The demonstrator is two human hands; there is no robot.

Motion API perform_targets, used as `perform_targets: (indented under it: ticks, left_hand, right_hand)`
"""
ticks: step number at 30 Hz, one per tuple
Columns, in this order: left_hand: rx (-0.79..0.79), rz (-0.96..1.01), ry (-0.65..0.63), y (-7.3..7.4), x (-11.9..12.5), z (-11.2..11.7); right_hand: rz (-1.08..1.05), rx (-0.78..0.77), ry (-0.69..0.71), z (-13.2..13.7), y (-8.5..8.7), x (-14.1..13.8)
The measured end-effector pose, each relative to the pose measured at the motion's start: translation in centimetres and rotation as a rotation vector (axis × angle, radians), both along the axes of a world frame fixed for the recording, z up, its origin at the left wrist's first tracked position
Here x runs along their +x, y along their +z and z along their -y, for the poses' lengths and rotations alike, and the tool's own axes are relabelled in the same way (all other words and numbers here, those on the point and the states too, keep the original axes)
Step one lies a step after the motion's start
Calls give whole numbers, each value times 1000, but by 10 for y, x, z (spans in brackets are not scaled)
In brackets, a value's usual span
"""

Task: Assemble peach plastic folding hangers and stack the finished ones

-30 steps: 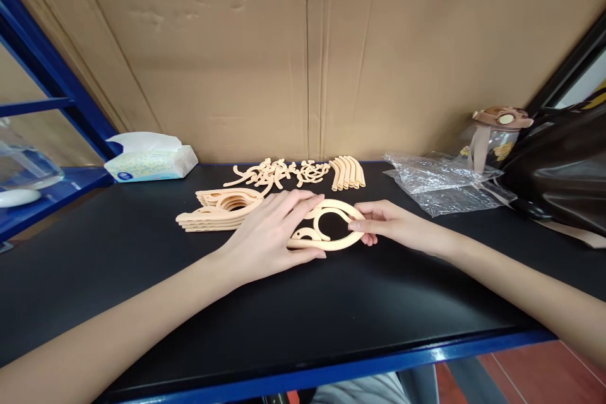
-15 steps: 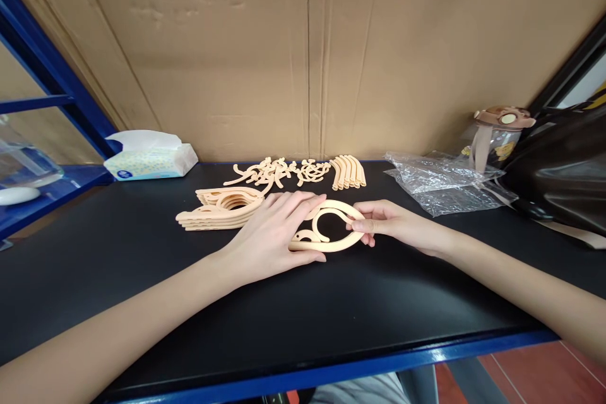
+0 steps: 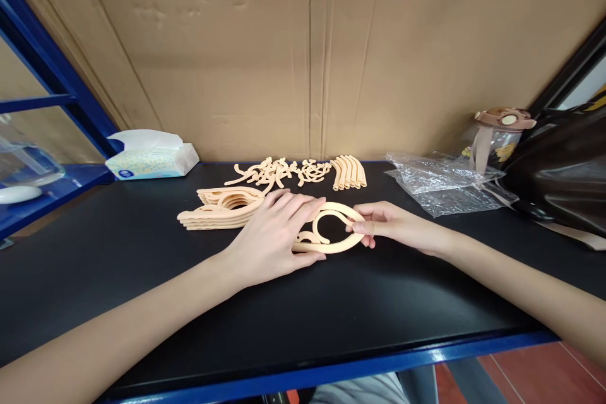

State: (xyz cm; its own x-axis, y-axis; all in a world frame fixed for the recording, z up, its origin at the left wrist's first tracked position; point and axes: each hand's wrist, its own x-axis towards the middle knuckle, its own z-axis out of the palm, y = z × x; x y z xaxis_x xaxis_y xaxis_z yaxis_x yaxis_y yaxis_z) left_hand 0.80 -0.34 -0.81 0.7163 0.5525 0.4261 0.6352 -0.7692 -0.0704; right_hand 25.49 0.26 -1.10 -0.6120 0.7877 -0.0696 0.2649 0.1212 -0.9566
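Both hands hold a cream plastic piece (image 3: 348,243), which looks like a folding clothes hanger part with a rounded loop. My left hand (image 3: 269,237) is closed over its left end, fingers across the top and thumb along the near side, hiding that end. At the right, my right hand (image 3: 386,226) pinches the loop's rounded tip between thumb and fingers. Left of my left hand lies a stack of matching cream pieces (image 3: 213,218), partly covered by that hand. Behind are a pile of small curved and hooked cream parts (image 3: 269,172) and a row of curved cream tubes (image 3: 349,172).
A tissue pack (image 3: 150,158) sits at the back left. Crumpled clear plastic bags (image 3: 430,180) lie at the right, before a drinking bottle (image 3: 504,139) and a black bag (image 3: 563,164). Cardboard (image 3: 237,63) stands behind the black tabletop (image 3: 331,315), which has a blue front edge.
My hands keep the same hold on the cream piece. The view has shifted very slightly; nothing else has visibly moved.
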Motion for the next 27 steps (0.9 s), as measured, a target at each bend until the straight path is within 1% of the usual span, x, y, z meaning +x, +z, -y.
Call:
perform_targets:
  ticks: [4,7,9,11,13,15,17,18,19,21,23,25,27]
  left_hand:
    - [18,-4,34,2,1,4]
    - [73,-10,34,11,2,6]
    - [114,-4,51,23,1,6]
    - [124,44,114,40,-3,3]
    - [74,85,186,60,-12,-2]
    - [-1,117,239,78,-26,-9]
    - [-151,116,295,91,-44,-17]
    - [-239,92,319,95,-54,-21]
    - [-325,55,342,97,-65,-24]
    - [-383,33,399,97,-86,-31]
    - [-411,21,442,91,-104,-37]
    - [-441,35,511,85,-117,-41]
    - [-513,28,557,80,-124,-43]
  right_hand:
    - [-53,-40,-51,-1,-2,1]
    - [-113,-101,-126,-3,-4,2]
    - [-136,-133,-178,-5,-3,2]
    - [-138,-140,-218,-6,-2,2]
    - [-119,-131,-234,-6,-1,3]
    - [-103,-114,-224,-5,-1,4]
    - [-91,-93,-208,-5,-1,5]
    - [-85,-81,-203,-4,-2,5]
    - [-80,-68,-201,-4,-2,6]
    - [-64,-51,-198,-4,-2,6]
    - [-49,-34,-186,-4,-2,6]
    - [-32,-11,-157,-5,-1,6]
    - [-14,7,-129,-5,0,7]
